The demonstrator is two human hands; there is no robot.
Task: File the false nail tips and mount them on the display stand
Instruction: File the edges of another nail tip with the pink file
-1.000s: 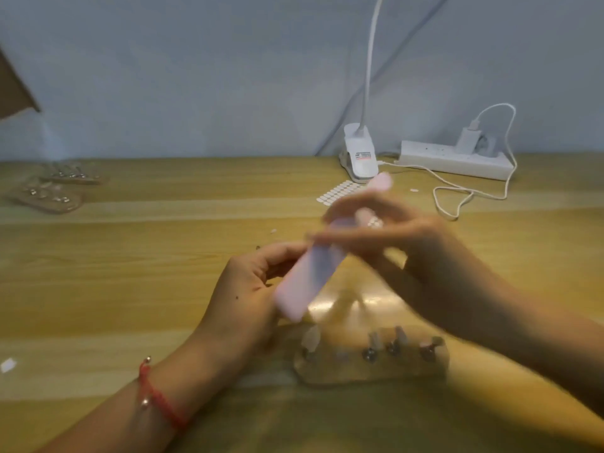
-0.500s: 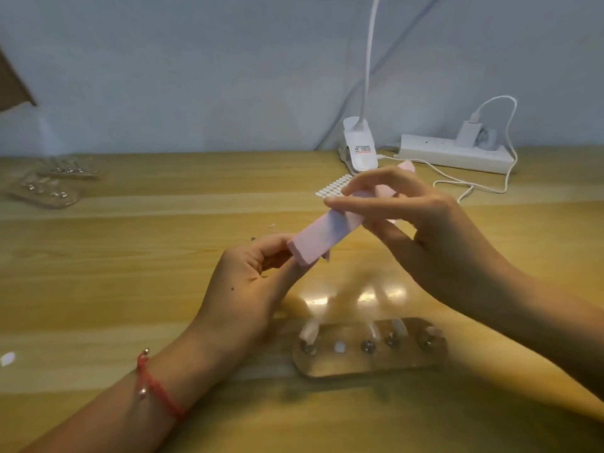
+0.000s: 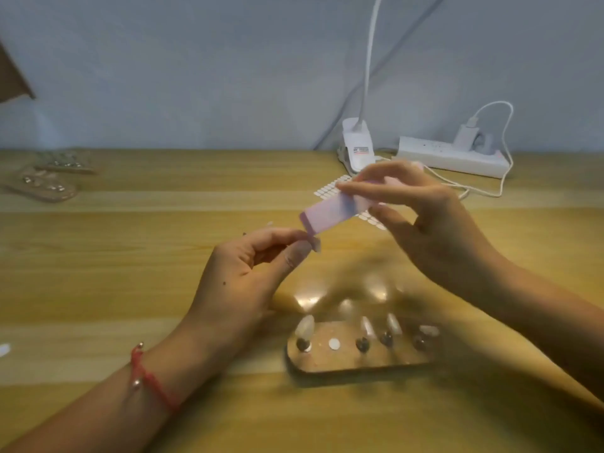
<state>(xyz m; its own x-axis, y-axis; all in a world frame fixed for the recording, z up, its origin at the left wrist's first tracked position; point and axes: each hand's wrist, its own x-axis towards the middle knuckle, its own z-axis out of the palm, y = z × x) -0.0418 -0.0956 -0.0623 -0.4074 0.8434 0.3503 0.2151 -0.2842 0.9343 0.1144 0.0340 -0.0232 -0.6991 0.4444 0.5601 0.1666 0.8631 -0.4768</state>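
My left hand (image 3: pixel 248 273) pinches a small clear false nail tip (image 3: pixel 316 245) between thumb and forefinger above the wooden table. My right hand (image 3: pixel 421 220) grips a pink nail file block (image 3: pixel 336 212) by its far end; the block's near end sits just above the tip, touching or almost touching it. In front of me lies the clear display stand (image 3: pixel 359 362) with several metal pegs. Several of them carry nail tips (image 3: pixel 304 325), and one spot shows a bare white sticker dot (image 3: pixel 334 344).
A sheet of white adhesive dots (image 3: pixel 328 191) lies behind the file. At the back stand a white clip lamp (image 3: pixel 358 148) and a power strip (image 3: pixel 451 156) with a charger cable. Two more clear stands (image 3: pixel 42 186) lie at the far left. A white scrap (image 3: pixel 4 349) lies at the left edge.
The file has swung up from a steep downward tilt to nearly level, and its near end now meets the nail tip. My left hand has lifted slightly with the tip.
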